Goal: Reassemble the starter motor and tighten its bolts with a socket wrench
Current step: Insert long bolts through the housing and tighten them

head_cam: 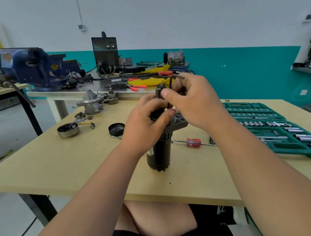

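The starter motor (159, 152) is stood upright near the middle of the table (63, 167), back from its near edge. It is steadied at its upper end by the left hand (147, 122), whose fingers are curled round it. An L-shaped key (178, 76) is pinched between thumb and fingers of the right hand (191, 101), its long leg pointed down beside the shaft; its tip is hidden. A fastener is judged to be under way. The key should be held plumb and fully seated before it is turned, with the body braced against twisting. The socket set (270, 126) lies untouched at the right edge.
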